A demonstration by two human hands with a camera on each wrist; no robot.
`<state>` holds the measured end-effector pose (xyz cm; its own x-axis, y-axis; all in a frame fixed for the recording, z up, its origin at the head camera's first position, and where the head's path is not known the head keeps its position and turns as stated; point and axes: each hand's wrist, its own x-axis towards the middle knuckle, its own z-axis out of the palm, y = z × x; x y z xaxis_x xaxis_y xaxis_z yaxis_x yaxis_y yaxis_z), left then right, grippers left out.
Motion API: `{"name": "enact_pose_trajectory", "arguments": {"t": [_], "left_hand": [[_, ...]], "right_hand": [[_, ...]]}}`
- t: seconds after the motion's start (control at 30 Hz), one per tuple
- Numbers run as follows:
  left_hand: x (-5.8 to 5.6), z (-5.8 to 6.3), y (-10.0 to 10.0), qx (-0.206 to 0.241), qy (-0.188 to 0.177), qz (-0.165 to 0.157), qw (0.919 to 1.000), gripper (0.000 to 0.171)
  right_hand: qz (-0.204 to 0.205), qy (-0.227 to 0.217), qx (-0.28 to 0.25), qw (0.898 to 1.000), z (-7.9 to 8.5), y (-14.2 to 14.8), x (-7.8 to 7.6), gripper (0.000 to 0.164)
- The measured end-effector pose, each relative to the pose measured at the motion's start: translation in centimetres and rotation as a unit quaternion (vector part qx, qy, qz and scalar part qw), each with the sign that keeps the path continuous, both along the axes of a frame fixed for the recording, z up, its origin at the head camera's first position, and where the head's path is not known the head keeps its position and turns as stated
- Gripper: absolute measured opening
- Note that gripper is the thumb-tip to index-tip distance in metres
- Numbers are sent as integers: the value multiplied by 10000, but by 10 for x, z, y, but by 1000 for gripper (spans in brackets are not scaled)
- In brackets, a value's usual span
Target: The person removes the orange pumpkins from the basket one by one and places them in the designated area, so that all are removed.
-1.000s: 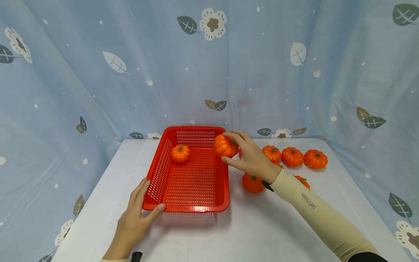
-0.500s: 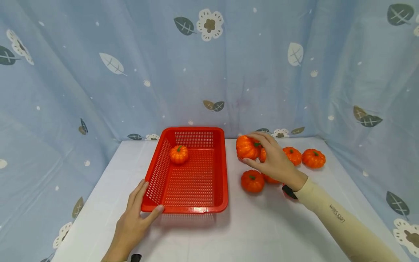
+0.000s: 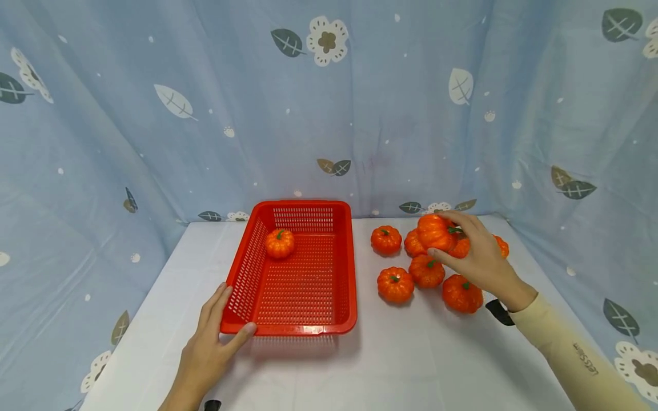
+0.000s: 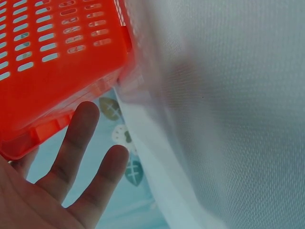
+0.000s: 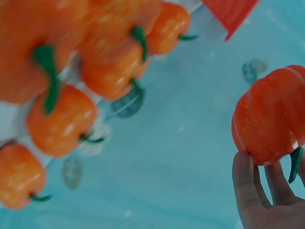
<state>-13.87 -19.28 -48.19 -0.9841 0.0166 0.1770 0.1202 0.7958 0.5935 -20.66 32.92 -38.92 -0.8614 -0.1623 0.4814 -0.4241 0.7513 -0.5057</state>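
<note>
At the near left corner of a red plastic basket (image 3: 344,329), my left hand (image 3: 205,345) rests with its thumb on the front rim and its fingers along the left side. The left wrist view shows two straight fingers (image 4: 71,150) below the perforated basket wall (image 4: 62,45). Inside the basket sits one small orange pumpkin (image 3: 280,244), toward the back left. My right hand (image 3: 480,262) holds another orange pumpkin (image 3: 433,232) between thumb and fingers, tilted with its green stem toward the palm. In the head view it overlaps the back row of pumpkins.
Several more pumpkins are on the white table (image 3: 390,359) right of the basket, among them a back-left one (image 3: 386,240), a front-left one (image 3: 395,285) and a front-right one (image 3: 462,294). A blue patterned curtain (image 3: 288,114) hangs behind and at both sides.
My right hand has moved right with the pumpkin, from over the basket's right rim to above the pumpkins on the table. The left hand and basket keep their place.
</note>
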Motion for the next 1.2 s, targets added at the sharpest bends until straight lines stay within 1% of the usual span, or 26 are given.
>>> {"name": "enact_pose_trajectory", "arguments": {"t": [0.1, 0.17, 0.27, 0.4, 0.63, 0.73, 0.9, 1.03, 1.2], "left_hand": [[0, 0, 0, -9, -11, 2, 10000, 92], [-1, 0, 0, -9, -19, -6, 10000, 92], [-1, 1, 1, -4, -35, -14, 10000, 92], [-2, 1, 1, -9, -49, -1, 10000, 92], [-1, 0, -1, -6, 2, -2, 10000, 92], [-1, 0, -1, -11, -12, 1, 10000, 92], [-1, 0, -1, -6, -13, -5, 10000, 92], [-1, -1, -1, 11, -30, -9, 10000, 91], [-1, -2, -1, 16, 11, -29, 10000, 91]], "right_hand": [[-200, 50, -52, 9998, -5, 20, 1, 77], [-403, -29, -83, 9991, -10, 35, 1, 76], [-683, -317, -118, 9971, -20, 55, 4, 76], [-948, -665, -68, 9933, -36, 77, 8, 79], [-1115, -986, 148, 9888, -63, 106, 8, 80], [-1154, -1162, 299, 9860, -73, 114, 7, 81], [-1259, -1578, 526, 9780, -85, 119, 7, 85], [-1247, -1744, 609, 9749, -89, 120, 6, 86], [-1228, -1858, 721, 9722, -90, 120, 6, 86]]}}
